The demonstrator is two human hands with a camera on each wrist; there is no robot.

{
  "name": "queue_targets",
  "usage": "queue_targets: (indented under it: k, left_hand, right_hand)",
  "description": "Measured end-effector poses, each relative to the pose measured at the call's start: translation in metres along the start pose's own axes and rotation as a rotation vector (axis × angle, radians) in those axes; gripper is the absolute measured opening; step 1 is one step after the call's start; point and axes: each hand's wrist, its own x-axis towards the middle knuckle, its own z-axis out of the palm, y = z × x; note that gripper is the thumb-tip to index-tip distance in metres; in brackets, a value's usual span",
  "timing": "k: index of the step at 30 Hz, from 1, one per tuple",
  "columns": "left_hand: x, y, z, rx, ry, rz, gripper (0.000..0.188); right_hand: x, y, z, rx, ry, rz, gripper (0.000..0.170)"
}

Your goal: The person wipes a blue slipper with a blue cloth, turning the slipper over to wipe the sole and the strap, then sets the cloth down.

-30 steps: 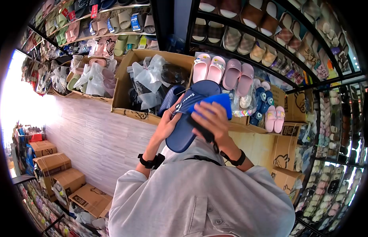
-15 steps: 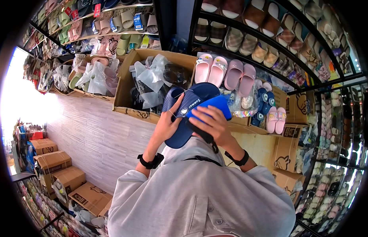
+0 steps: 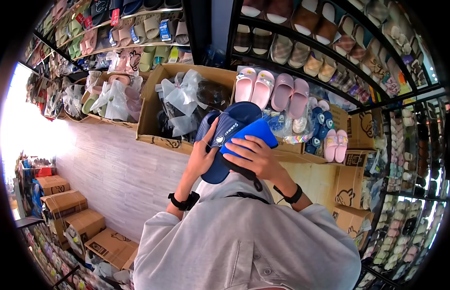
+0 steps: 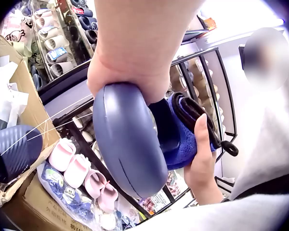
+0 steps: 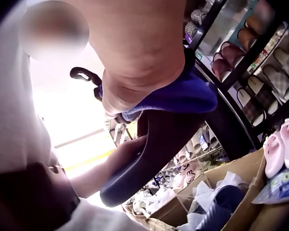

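In the head view the left hand [image 3: 202, 157] grips a navy slipper [image 3: 215, 170] with "Summer" on its strap, thumb and fingers round its side. A second navy slipper, seen in the left wrist view [image 4: 14, 149], hangs beside it on a thin clear string. The right hand [image 3: 256, 159] holds a bright blue pad [image 3: 256, 133] with a black strap [image 3: 242, 169], pressed on the slipper's strap. From the left wrist, the slipper's sole end [image 4: 127, 139] fills the middle, and the pad's blue fuzzy side [image 4: 185, 149] lies against it.
An open carton [image 3: 147, 113] with plastic-wrapped items stands ahead. Pink slippers [image 3: 245, 87] and mauve slippers [image 3: 282, 92] lie to its right on boxes. Racks of slippers [image 3: 304, 54] rise behind and at both sides. Closed cartons [image 3: 111, 244] stand on the floor at left.
The blue pad and right hand have shifted slightly left and down over the slipper's strap. The slipper has turned a little, and the left hand keeps its grip.
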Motion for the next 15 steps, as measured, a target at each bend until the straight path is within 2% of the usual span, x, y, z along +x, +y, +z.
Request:
queue_targets:
  k: [1, 5, 6, 9, 11, 13, 15]
  left_hand:
    - [0.000, 0.000, 0.001, 0.011, 0.015, -0.012, 0.085]
    - [0.000, -0.001, 0.001, -0.008, 0.019, -0.078, 0.085]
    - [0.002, -0.002, 0.001, -0.009, 0.025, -0.078, 0.085]
    - [0.002, -0.006, 0.001, -0.015, 0.024, -0.037, 0.084]
    - [0.003, -0.013, 0.001, -0.056, -0.023, -0.110, 0.083]
    - [0.002, -0.013, 0.001, -0.079, -0.032, -0.105, 0.083]
    - [0.000, -0.015, 0.001, -0.102, -0.044, -0.102, 0.082]
  right_hand:
    - [0.001, 0.009, -0.004, 0.013, -0.020, -0.011, 0.050]
    - [0.005, 0.029, 0.001, 0.073, 0.199, 0.320, 0.047]
    - [0.008, 0.028, 0.002, 0.065, 0.204, 0.338, 0.049]
    - [0.011, 0.010, -0.002, -0.002, 0.171, 0.235, 0.049]
    - [0.010, -0.001, -0.003, 0.028, 0.074, 0.098, 0.047]
    - [0.007, 0.002, -0.005, 0.025, -0.001, 0.019, 0.047]
    - [0.009, 0.018, -0.007, 0.056, 0.034, 0.070, 0.048]
